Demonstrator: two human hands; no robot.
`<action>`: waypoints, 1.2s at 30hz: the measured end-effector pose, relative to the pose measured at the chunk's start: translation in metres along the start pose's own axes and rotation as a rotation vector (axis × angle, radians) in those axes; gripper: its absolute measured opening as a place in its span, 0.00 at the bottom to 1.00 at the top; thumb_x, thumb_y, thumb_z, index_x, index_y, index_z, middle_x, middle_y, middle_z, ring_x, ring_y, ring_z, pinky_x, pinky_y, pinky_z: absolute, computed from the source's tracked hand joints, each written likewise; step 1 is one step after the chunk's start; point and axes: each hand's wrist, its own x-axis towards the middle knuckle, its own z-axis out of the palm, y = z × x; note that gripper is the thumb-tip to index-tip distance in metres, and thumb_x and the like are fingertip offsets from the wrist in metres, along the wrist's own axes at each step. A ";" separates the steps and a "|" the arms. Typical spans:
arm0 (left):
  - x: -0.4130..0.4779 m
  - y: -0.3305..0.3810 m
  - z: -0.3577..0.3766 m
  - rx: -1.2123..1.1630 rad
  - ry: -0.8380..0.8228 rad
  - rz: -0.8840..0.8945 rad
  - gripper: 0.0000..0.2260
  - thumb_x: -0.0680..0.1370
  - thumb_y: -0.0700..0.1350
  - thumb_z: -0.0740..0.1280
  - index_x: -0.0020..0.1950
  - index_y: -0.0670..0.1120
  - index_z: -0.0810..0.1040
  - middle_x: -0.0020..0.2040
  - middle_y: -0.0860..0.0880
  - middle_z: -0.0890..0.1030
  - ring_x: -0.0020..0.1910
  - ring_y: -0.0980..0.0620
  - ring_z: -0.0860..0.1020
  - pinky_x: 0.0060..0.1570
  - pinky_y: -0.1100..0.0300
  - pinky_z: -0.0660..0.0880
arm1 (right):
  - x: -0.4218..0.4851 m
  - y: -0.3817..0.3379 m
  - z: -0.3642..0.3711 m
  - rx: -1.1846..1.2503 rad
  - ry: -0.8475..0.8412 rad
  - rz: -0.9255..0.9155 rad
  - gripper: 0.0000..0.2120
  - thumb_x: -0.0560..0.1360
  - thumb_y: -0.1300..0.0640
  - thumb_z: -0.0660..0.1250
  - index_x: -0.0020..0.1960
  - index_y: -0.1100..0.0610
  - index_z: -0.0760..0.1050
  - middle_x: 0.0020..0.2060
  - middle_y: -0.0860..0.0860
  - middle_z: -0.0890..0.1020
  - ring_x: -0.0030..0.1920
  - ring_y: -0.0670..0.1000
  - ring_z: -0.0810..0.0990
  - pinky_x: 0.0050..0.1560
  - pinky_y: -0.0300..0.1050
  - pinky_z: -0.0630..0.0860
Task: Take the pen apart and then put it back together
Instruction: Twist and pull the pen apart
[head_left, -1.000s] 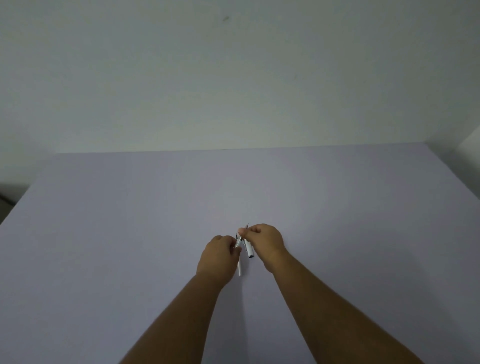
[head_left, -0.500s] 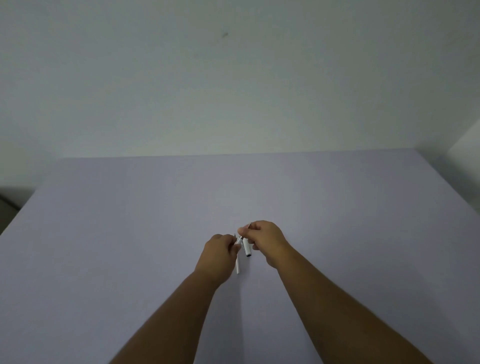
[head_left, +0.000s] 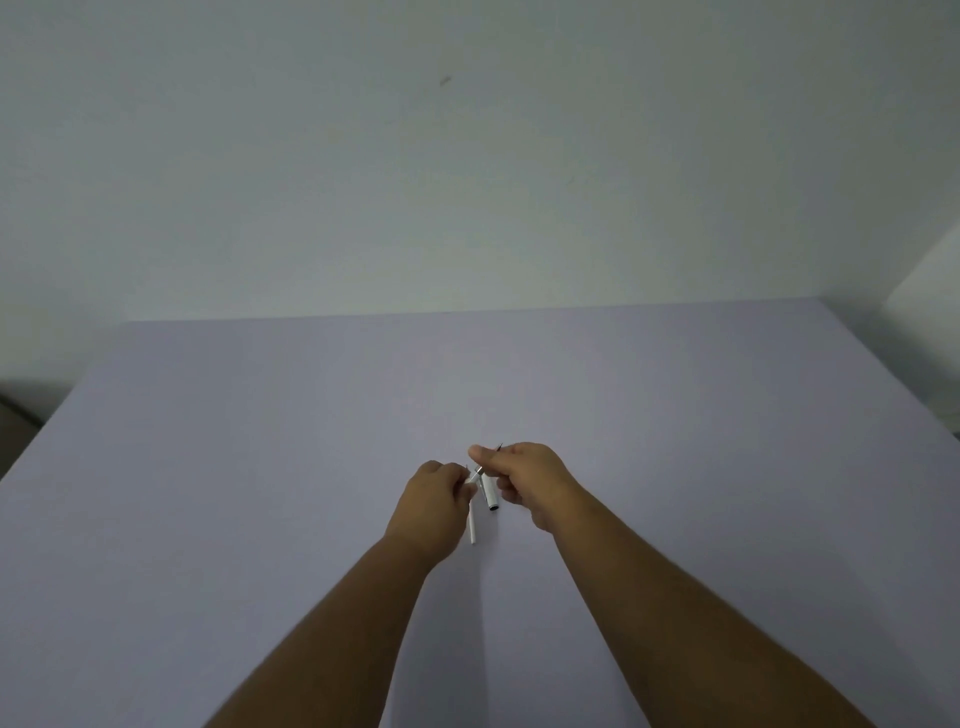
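Note:
Both hands hover close together over the middle of the lilac table (head_left: 260, 493). My left hand (head_left: 431, 506) is closed on a thin white pen part (head_left: 472, 530) whose lower end sticks out below the fist. My right hand (head_left: 524, 480) pinches a short white pen barrel piece (head_left: 489, 493) with a dark open end that points down towards me; a thin dark tip pokes out above the fingers. The two pieces lie side by side, a small gap between them. What the fists hide of each piece I cannot make out.
A plain pale wall (head_left: 467, 182) rises behind the table's far edge. A white block (head_left: 930, 291) stands at the right edge. The table drops off at the left, with a dark floor corner (head_left: 13, 421) there.
The hands have drawn slightly apart, and the two pen pieces now show a small gap between them. The view has shifted a little.

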 end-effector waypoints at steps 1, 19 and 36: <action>0.000 0.001 0.000 0.001 0.003 0.006 0.09 0.79 0.44 0.60 0.47 0.41 0.77 0.41 0.49 0.71 0.40 0.51 0.69 0.42 0.61 0.65 | -0.001 0.000 0.000 -0.004 0.014 0.005 0.09 0.68 0.53 0.74 0.37 0.58 0.80 0.33 0.52 0.77 0.35 0.50 0.72 0.40 0.42 0.74; -0.002 0.006 -0.001 0.003 0.010 0.018 0.10 0.80 0.45 0.59 0.53 0.42 0.77 0.49 0.45 0.76 0.44 0.51 0.72 0.45 0.62 0.66 | -0.007 -0.002 -0.002 0.048 0.039 -0.056 0.04 0.70 0.54 0.73 0.39 0.54 0.80 0.35 0.49 0.80 0.37 0.47 0.76 0.40 0.39 0.76; -0.002 0.003 0.003 0.010 0.014 -0.002 0.09 0.79 0.45 0.59 0.52 0.42 0.77 0.45 0.48 0.73 0.41 0.53 0.69 0.44 0.62 0.65 | -0.011 -0.001 -0.001 0.094 0.042 -0.072 0.03 0.72 0.57 0.71 0.45 0.53 0.79 0.38 0.48 0.81 0.39 0.45 0.77 0.40 0.38 0.75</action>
